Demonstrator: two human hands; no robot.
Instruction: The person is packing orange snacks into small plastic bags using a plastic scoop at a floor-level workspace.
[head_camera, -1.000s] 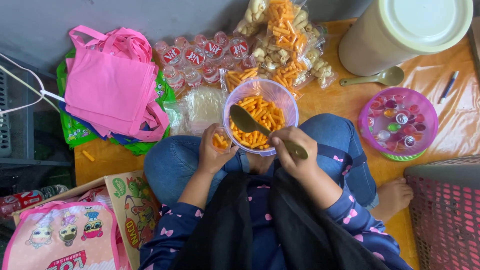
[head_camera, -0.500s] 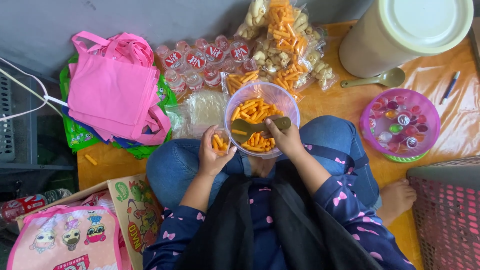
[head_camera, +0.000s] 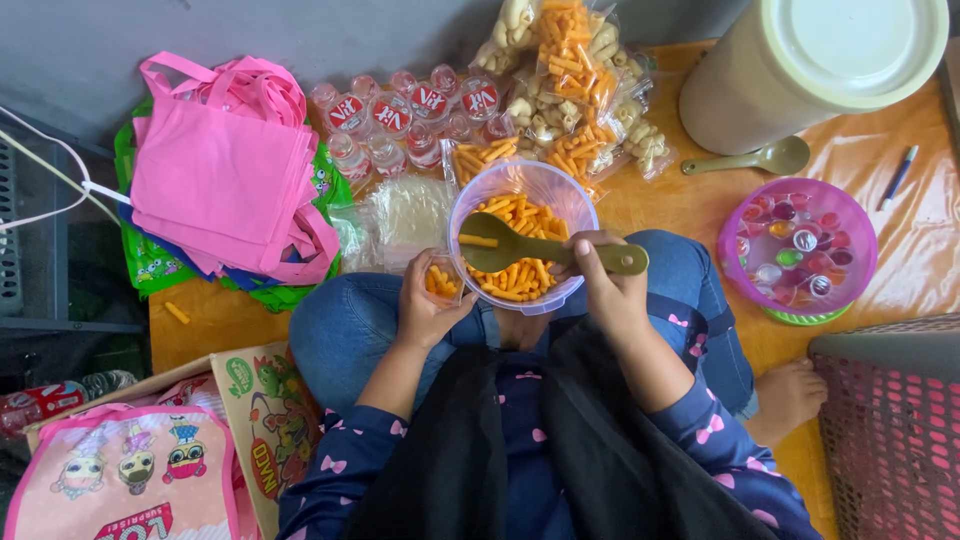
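Note:
My right hand (head_camera: 605, 285) grips an olive-green plastic spoon (head_camera: 520, 250) by its handle, its bowl carrying an orange snack stick, held level over a clear bowl (head_camera: 522, 195) of orange snack sticks that rests on my lap. My left hand (head_camera: 428, 300) holds a small clear bag (head_camera: 443, 278) partly filled with the same sticks, just left of the bowl. The spoon's bowl points towards the bag.
Pink cloth bags (head_camera: 225, 190) lie on green ones at the left. Small sealed cups (head_camera: 400, 115), snack packets (head_camera: 565, 75), a big cream tub (head_camera: 810, 70), a second spoon (head_camera: 745, 160), a purple bowl of jelly cups (head_camera: 797, 250), a pen (head_camera: 897, 177), a red basket (head_camera: 890, 440).
The right hand lifted the spoon out of the snack bowl and turned it level, bowl end moving left towards the small bag. The left hand stayed beside the bowl.

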